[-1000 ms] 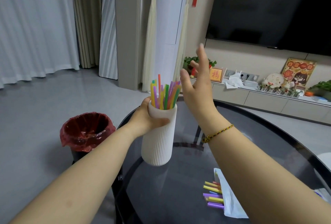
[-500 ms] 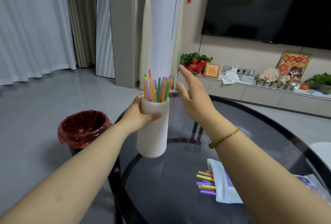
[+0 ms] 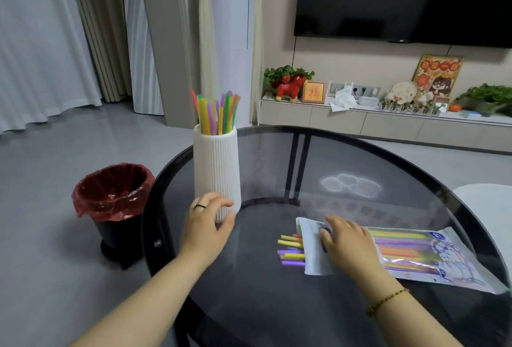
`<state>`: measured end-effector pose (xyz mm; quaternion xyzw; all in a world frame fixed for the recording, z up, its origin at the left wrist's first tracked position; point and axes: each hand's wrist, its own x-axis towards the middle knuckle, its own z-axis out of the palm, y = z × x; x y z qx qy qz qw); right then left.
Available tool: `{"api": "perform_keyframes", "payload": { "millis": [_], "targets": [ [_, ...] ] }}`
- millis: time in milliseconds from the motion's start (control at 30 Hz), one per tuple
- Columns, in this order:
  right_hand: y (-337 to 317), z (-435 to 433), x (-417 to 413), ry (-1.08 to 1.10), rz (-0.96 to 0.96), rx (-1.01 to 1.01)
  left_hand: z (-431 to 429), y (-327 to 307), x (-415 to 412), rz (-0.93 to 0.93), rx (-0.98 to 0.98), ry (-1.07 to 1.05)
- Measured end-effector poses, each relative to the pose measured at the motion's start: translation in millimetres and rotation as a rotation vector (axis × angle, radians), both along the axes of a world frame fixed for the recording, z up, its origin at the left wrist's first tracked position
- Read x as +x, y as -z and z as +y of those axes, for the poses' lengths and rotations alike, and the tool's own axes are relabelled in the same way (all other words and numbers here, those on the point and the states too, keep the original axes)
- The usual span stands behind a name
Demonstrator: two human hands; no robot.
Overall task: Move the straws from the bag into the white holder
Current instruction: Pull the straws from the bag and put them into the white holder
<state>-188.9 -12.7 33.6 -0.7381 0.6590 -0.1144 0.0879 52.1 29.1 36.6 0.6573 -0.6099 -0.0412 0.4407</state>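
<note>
A white ribbed holder (image 3: 217,169) stands upright on the round dark glass table (image 3: 346,180), with several coloured straws (image 3: 217,111) sticking out of its top. My left hand (image 3: 206,224) rests at the holder's base, thumb and fingers against its lower wall. A clear plastic bag (image 3: 410,255) lies flat to the right, full of coloured straws. Several straw ends (image 3: 291,249) poke out of its open left mouth. My right hand (image 3: 346,241) lies palm down on the bag's open end, fingers spread over it.
A black bin with a red liner (image 3: 113,197) stands on the floor left of the table. A white cushion edge (image 3: 487,205) shows at the right. A low TV cabinet with ornaments and plants (image 3: 360,114) runs along the far wall.
My left hand slid from the holder's rim down to its base. My right hand dropped from beside the straw tops onto the bag's mouth. The view tilted down.
</note>
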Motion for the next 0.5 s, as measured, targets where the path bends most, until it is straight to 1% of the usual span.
{"api": "perform_keyframes", "payload": {
  "millis": [100, 167, 267, 333, 433, 500],
  "targets": [
    [18, 7, -6, -0.012, 0.032, -0.007, -2, 4, -22, -0.025, 0.055, 0.127],
    [25, 8, -9, -0.018, 0.031, -0.012, -5, 10, -38, -0.051, 0.190, 0.241],
    [28, 5, -10, -0.028, 0.003, -0.027, -10, 17, -59, -0.133, 0.412, 0.363],
    [28, 4, -9, -0.031, -0.013, -0.034, -12, 18, -71, -0.173, 0.523, 0.435],
    [30, 2, -9, -0.039, -0.028, -0.038, -18, 15, -86, -0.293, 0.584, 0.466],
    [30, 2, -10, -0.046, -0.037, -0.039, -22, 10, -92, -0.327, 0.617, 0.449]
  ]
}}
